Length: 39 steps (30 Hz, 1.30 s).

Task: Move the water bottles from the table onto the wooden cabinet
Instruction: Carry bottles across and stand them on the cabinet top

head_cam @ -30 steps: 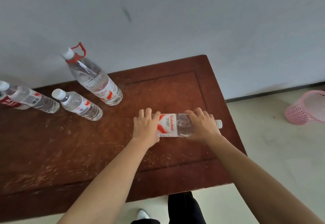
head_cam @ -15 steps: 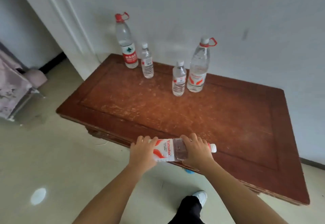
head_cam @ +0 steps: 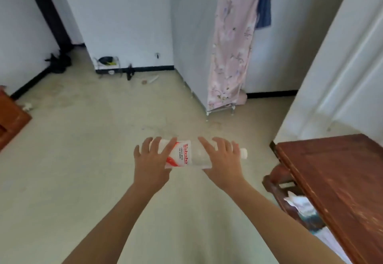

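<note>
In the head view, a clear water bottle (head_cam: pixel 187 156) with a red-and-white label is held lying on its side in the air over the pale floor (head_cam: pixel 72 170). Its white cap (head_cam: pixel 244 153) is pointed to the right.

The bottle's base end is covered by the left hand (head_cam: pixel 152 161). That hand's fingers are splayed over the top of the bottle, only slightly bent, and its index finger is laid slantwise up to the edge of the label. The neck end is covered by the right hand (head_cam: pixel 221 161) in the same way, with the fingers spread across the clear plastic just short of the cap. Both thumbs are hidden, so how far the grip is closed underneath cannot be told. The labelled middle of the bottle is left showing between the two hands, and the cap is seen just past the right hand's outermost finger.

The wooden table (head_cam: pixel 335 191) is seen at the right edge, well apart from the bottle and lower in the frame. A corner of reddish wooden furniture (head_cam: pixel 10 118) is seen at the left edge. A pink floral cloth (head_cam: pixel 232 52) is hung on a rack by the far white wall, and a blue cloth (head_cam: pixel 263 4) is hung just beside it.
</note>
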Each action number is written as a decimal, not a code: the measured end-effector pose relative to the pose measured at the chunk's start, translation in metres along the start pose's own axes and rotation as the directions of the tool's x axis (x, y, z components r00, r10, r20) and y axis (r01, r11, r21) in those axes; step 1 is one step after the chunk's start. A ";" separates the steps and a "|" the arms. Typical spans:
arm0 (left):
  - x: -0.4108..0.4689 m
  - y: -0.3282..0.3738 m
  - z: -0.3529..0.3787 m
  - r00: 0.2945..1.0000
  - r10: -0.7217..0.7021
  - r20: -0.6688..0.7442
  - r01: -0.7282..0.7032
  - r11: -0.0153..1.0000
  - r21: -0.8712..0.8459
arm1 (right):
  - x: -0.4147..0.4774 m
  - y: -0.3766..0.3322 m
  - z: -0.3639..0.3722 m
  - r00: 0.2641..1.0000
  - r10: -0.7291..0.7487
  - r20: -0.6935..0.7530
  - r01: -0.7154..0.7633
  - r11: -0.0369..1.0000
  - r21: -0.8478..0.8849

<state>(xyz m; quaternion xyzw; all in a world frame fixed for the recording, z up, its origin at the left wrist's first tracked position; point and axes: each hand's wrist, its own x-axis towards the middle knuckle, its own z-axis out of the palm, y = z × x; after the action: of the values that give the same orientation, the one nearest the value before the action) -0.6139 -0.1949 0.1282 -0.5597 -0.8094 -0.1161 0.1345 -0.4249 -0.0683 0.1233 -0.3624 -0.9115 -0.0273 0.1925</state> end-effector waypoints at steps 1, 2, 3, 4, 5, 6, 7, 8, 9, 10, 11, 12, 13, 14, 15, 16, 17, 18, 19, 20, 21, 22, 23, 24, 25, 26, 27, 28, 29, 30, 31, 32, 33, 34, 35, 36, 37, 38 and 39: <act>-0.004 -0.023 -0.008 0.997 -0.068 -0.032 0.068 0.998 -0.007 | 0.019 -0.023 -0.002 0.997 -0.068 -0.036 0.068 0.998 0.005; -0.009 -0.045 -0.014 0.989 -0.136 -0.058 0.135 0.991 -0.022 | 0.038 -0.045 -0.001 0.989 -0.131 -0.065 0.133 0.991 0.017; -0.015 -0.065 -0.020 0.977 -0.196 -0.085 0.195 0.980 -0.025 | 0.056 -0.065 0.004 0.978 -0.191 -0.082 0.195 0.980 0.039; -0.018 -0.074 -0.025 0.968 -0.229 -0.099 0.226 0.973 -0.039 | 0.066 -0.075 0.005 0.968 -0.229 -0.103 0.234 0.971 0.039; -0.027 -0.100 -0.026 0.948 -0.295 -0.122 0.294 0.955 -0.029 | 0.084 -0.102 0.013 0.947 -0.296 -0.123 0.305 0.950 0.062; -0.035 -0.122 -0.029 0.922 -0.359 -0.147 0.360 0.933 -0.022 | 0.101 -0.126 0.024 0.924 -0.358 -0.136 0.371 0.925 0.086; -0.041 -0.140 -0.029 0.904 -0.390 -0.175 0.395 0.918 -0.005 | 0.114 -0.147 0.033 0.906 -0.403 -0.128 0.416 0.904 0.101; -0.046 -0.160 -0.030 0.885 -0.429 -0.181 0.437 0.900 0.001 | 0.127 -0.170 0.043 0.889 -0.441 -0.125 0.455 0.883 0.119; -0.048 -0.190 -0.030 0.864 -0.462 -0.200 0.473 0.881 0.012 | 0.147 -0.199 0.056 0.866 -0.475 -0.154 0.495 0.857 0.142; -0.047 -0.214 -0.033 0.850 -0.484 -0.207 0.499 0.867 0.020 | 0.164 -0.225 0.067 0.851 -0.499 -0.163 0.523 0.835 0.172; -0.043 -0.237 -0.035 0.843 -0.496 -0.209 0.514 0.857 0.039 | 0.181 -0.246 0.078 0.836 -0.518 -0.183 0.547 0.814 0.196; -0.037 -0.265 -0.037 0.830 -0.521 -0.199 0.541 0.839 0.060 | 0.202 -0.271 0.091 0.820 -0.531 -0.211 0.570 0.791 0.223; -0.031 -0.299 -0.037 0.813 -0.545 -0.204 0.570 0.817 0.089 | 0.227 -0.302 0.106 0.804 -0.547 -0.233 0.593 0.767 0.244; -0.024 -0.324 -0.039 0.799 -0.566 -0.204 0.593 0.797 0.112 | 0.248 -0.323 0.115 0.790 -0.570 -0.227 0.613 0.743 0.269; -0.020 -0.348 -0.040 0.779 -0.599 -0.186 0.624 0.771 0.125 | 0.268 -0.347 0.124 0.776 -0.593 -0.214 0.630 0.721 0.288; -0.017 -0.379 -0.043 0.750 -0.638 -0.175 0.660 0.738 0.140 | 0.290 -0.377 0.135 0.759 -0.623 -0.189 0.647 0.689 0.326; -0.018 -0.394 -0.044 0.735 -0.654 -0.179 0.678 0.720 0.150 | 0.299 -0.392 0.140 0.753 -0.629 -0.194 0.654 0.679 0.334; -0.012 -0.427 -0.051 0.724 -0.663 -0.191 0.690 0.702 0.178 | 0.323 -0.424 0.145 0.730 -0.656 -0.193 0.676 0.649 0.349; -0.013 -0.438 -0.055 0.713 -0.675 -0.191 0.702 0.685 0.195 | 0.330 -0.438 0.149 0.720 -0.666 -0.192 0.682 0.631 0.370; -0.010 -0.465 -0.063 0.705 -0.677 -0.209 0.709 0.672 0.213 | 0.349 -0.467 0.153 0.697 -0.679 -0.229 0.708 0.602 0.370; -0.010 -0.491 -0.070 0.681 -0.691 -0.242 0.732 0.646 0.217 | 0.367 -0.497 0.156 0.673 -0.699 -0.243 0.728 0.567 0.385; -0.009 -0.511 -0.075 0.662 -0.699 -0.272 0.749 0.628 0.211 | 0.380 -0.520 0.158 0.652 -0.707 -0.273 0.747 0.539 0.389; -0.014 -0.537 -0.083 0.630 -0.721 -0.288 0.776 0.595 0.209 | 0.395 -0.554 0.161 0.619 -0.732 -0.286 0.771 0.496 0.399; -0.020 -0.558 -0.088 0.594 -0.746 -0.301 0.805 0.555 0.210 | 0.404 -0.583 0.162 0.592 -0.754 -0.284 0.787 0.464 0.407; -0.027 -0.578 -0.092 0.570 -0.754 -0.326 0.822 0.529 0.212 | 0.410 -0.609 0.163 0.565 -0.768 -0.301 0.805 0.434 0.404; -0.037 -0.598 -0.095 0.549 -0.761 -0.345 0.836 0.505 0.216 | 0.415 -0.636 0.166 0.534 -0.786 -0.311 0.824 0.401 0.401; -0.045 -0.618 -0.097 0.532 -0.769 -0.355 0.847 0.489 0.209 | 0.420 -0.664 0.170 0.503 -0.801 -0.325 0.839 0.364 0.404; -0.053 -0.639 -0.098 0.520 -0.769 -0.373 0.854 0.476 0.210 | 0.425 -0.690 0.175 0.473 -0.808 -0.350 0.858 0.334 0.389; -0.063 -0.668 -0.100 0.500 -0.774 -0.389 0.866 0.457 0.204 | 0.432 -0.726 0.182 0.443 -0.816 -0.371 0.874 0.301 0.381; -0.070 -0.696 -0.101 0.485 -0.771 -0.412 0.874 0.442 0.201 | 0.439 -0.756 0.190 0.424 -0.815 -0.395 0.886 0.282 0.369; -0.077 -0.725 -0.102 0.480 -0.767 -0.424 0.877 0.435 0.206 | 0.446 -0.788 0.197 0.413 -0.819 -0.398 0.890 0.269 0.369; -0.083 -0.752 -0.102 0.475 -0.765 -0.434 0.880 0.424 0.216 | 0.452 -0.816 0.204 0.403 -0.827 -0.391 0.892 0.260 0.369; -0.087 -0.777 -0.103 0.470 -0.761 -0.447 0.882 0.417 0.218 | 0.458 -0.841 0.210 0.402 -0.828 -0.392 0.893 0.260 0.367; -0.092 -0.806 -0.106 0.465 -0.766 -0.444 0.885 0.415 0.211 | 0.465 -0.871 0.218 0.405 -0.827 -0.389 0.891 0.262 0.370; -0.094 -0.833 -0.110 0.466 -0.768 -0.439 0.885 0.417 0.208 | 0.472 -0.897 0.222 0.411 -0.831 -0.376 0.886 0.266 0.381; -0.094 -0.856 -0.113 0.468 -0.768 -0.437 0.883 0.422 0.205 | 0.480 -0.918 0.225 0.413 -0.829 -0.377 0.885 0.269 0.379; -0.097 -0.892 -0.118 0.477 -0.760 -0.442 0.878 0.433 0.203 | 0.493 -0.950 0.230 0.410 -0.828 -0.382 0.889 0.269 0.370; -0.096 -0.917 -0.122 0.483 -0.753 -0.447 0.875 0.441 0.202 | 0.503 -0.970 0.232 0.416 -0.823 -0.387 0.888 0.277 0.366; -0.093 -0.941 -0.126 0.488 -0.746 -0.453 0.871 0.450 0.198 | 0.515 -0.989 0.233 0.427 -0.816 -0.389 0.886 0.292 0.361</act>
<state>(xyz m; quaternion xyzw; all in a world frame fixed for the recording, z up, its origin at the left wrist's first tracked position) -1.4540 -0.6448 0.1787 -0.0332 -0.9516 -0.0808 0.2945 -1.5076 -0.4175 0.1879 0.2472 -0.9175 0.0968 0.2963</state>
